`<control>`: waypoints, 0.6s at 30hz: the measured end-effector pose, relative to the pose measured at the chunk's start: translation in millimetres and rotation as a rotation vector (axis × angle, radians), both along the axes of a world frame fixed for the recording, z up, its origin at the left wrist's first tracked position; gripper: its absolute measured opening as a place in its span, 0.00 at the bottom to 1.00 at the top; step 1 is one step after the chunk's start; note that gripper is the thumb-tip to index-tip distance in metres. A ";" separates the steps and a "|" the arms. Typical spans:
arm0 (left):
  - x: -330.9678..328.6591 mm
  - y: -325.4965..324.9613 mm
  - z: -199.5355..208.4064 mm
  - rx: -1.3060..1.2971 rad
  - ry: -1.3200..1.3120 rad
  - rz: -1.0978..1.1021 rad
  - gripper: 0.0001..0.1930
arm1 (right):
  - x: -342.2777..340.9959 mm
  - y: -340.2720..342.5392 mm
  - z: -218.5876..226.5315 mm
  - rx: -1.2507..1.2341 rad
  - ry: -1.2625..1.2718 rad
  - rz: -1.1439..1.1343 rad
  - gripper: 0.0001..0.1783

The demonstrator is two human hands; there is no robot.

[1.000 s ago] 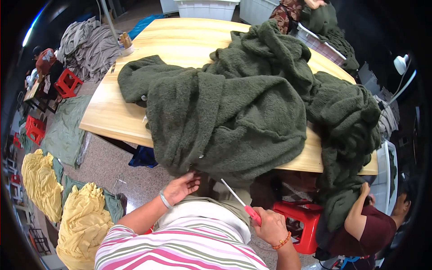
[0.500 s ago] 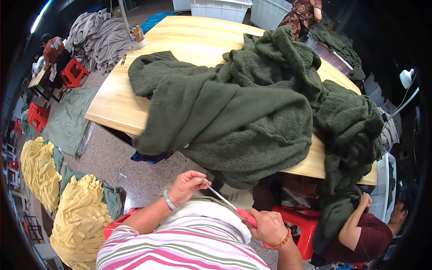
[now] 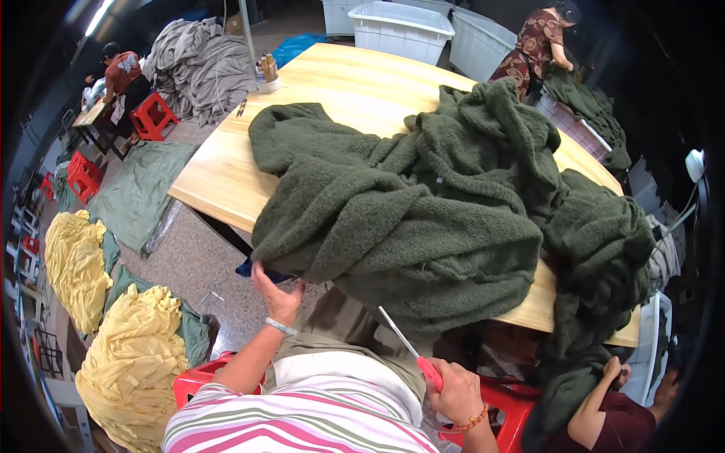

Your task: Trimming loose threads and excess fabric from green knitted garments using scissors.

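A large heap of dark green fleecy cloth (image 3: 408,234) lies across the wooden table (image 3: 215,181) and hangs over its near edge. My left hand (image 3: 279,300) is at the cloth's near left corner, thumb and fingers apart, fingertips at its edge; whether they press on it is hard to tell. In my right hand (image 3: 458,392), close to my body, is a screwdriver-like tool (image 3: 430,373) with a red handle and a thin metal shaft. Its tip points up and left, just below the hanging cloth.
Yellow cloth piles (image 3: 136,362) lie on the floor at left. A red stool (image 3: 200,381) is beside me. At right, a co-worker in a maroon top (image 3: 627,423) sits by the green cloth; another person (image 3: 532,45) stands behind the table. White tubs (image 3: 400,34) stand at the back.
My left hand has left the tool's tip and moved up and left to the cloth's corner, its fingers spreading. The cloth's near left flap has settled. My right hand keeps the tool.
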State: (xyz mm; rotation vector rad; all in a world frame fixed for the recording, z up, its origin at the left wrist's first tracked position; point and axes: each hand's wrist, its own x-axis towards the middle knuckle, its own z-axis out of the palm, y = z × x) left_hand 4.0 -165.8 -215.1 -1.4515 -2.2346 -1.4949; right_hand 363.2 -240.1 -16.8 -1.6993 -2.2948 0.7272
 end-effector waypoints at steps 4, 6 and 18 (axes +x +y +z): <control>-42.9 8.2 -45.1 -0.059 0.063 -0.062 0.51 | 0.3 3.9 -3.2 -0.004 -0.017 0.005 0.18; -55.7 13.6 -51.0 -0.039 -0.487 -0.195 0.44 | -2.1 6.3 -2.3 0.026 0.013 0.022 0.17; 6.8 38.9 156.8 -0.041 -1.561 -1.088 0.22 | 3.5 15.6 -4.5 0.104 0.056 -0.012 0.14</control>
